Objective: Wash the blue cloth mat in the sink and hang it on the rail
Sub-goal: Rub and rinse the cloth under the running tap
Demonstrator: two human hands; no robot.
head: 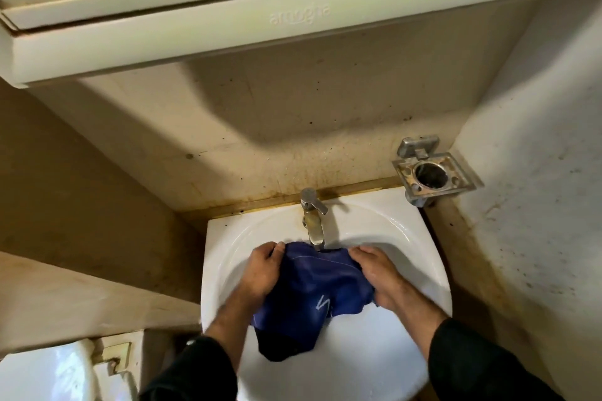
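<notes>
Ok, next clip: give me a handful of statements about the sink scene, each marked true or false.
1. Both hands, left hand and right hand, grip the blue cloth mat. True.
2. The mat hangs on a rail. False: it is bunched in the white sink, under the tap.
3. A cup sits in the metal holder. False: its ring holds nothing.
4. The holder is on the wall to the right of the tap. True.
5. The person wears gloves. False: bare hands, dark sleeves.

White sink (228, 238) — blue cloth mat (319, 286) bunched in its basin, under the tap (313, 221)
</notes>
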